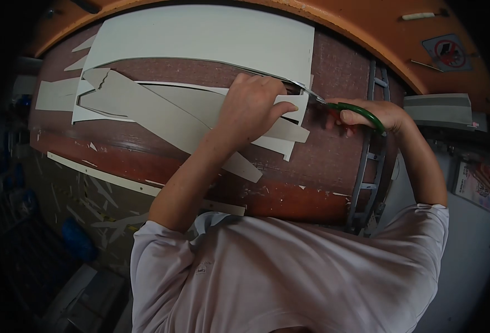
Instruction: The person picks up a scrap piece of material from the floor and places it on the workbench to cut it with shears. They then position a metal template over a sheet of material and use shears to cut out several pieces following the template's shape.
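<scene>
My right hand is closed around green-handled scissors. Their metal blades point left, at the right end of the white sheet material. My left hand is closed on a white strip at that end, with the thumb lying along it and the fingertips mostly hidden. Beyond the hands lies a large white sheet with a long curved cut edge. Several long off-white cut pieces lie crossed beneath and beside my left forearm. Whether the blades are apart or together is hard to make out.
The worn reddish-brown work table carries the sheets. A grey metal ladder-like frame runs along its right side. Scraps litter the floor at lower left, near a blue bag. A white-handled tool lies on the orange surface beyond.
</scene>
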Motion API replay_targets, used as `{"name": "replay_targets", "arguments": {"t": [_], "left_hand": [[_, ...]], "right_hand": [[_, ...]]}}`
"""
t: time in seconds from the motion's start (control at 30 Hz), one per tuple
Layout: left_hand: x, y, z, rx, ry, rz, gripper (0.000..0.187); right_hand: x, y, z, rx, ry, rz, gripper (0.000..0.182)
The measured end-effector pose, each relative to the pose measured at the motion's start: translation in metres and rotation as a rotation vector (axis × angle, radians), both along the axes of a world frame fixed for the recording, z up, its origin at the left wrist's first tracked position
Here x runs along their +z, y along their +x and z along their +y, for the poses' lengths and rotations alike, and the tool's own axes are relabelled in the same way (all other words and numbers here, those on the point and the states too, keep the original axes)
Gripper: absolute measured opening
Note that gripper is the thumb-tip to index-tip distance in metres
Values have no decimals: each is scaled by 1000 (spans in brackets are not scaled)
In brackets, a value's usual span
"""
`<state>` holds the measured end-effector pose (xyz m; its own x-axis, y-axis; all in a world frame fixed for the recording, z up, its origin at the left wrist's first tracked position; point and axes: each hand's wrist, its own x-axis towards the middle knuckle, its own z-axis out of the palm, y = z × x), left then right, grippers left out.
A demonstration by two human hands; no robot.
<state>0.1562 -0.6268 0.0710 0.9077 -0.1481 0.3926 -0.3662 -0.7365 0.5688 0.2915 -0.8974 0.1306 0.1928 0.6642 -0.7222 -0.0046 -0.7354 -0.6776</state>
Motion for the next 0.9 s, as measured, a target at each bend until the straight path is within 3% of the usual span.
{"name": "replay_targets", "arguments": {"t": [0.13, 0.23, 0.27, 0.4, 0.53, 0.63, 0.67, 0.77, 0.87, 0.9], "left_hand": [[-5, 1, 0, -6, -23, -17, 29], [-15, 0, -2, -8, -55, -3, 28], [-17, 1, -1, 4, -54, 1, 28], [-15, 0, 2, 13, -31, 70, 29], [-19, 1, 3, 16, 5, 152, 33], [-7, -2, 14, -126, -84, 346, 38], [-8, -9, 19, -177, -148, 216, 44], [-14, -12, 65, 109, -126, -127, 44], [-11, -14, 190, 540, -133, -116, 35], [-21, -14, 243, 700, 33, -241, 34]], "right_hand": [[8, -5, 10, -46, -14, 14, 90], [3, -10, 12, 26, -35, -173, 76], [14, -18, 21, -44, -71, -155, 63], [-9, -15, 10, 5, 61, -228, 55], [-7, -28, 9, -141, -13, -227, 43], [1, -36, 3, -134, -49, -308, 37], [4, -38, -2, -115, -47, -347, 36], [21, -52, -21, -190, -39, -511, 39], [35, -81, -22, -415, -11, -642, 44], [35, -86, -19, -408, 65, -667, 51]]}}
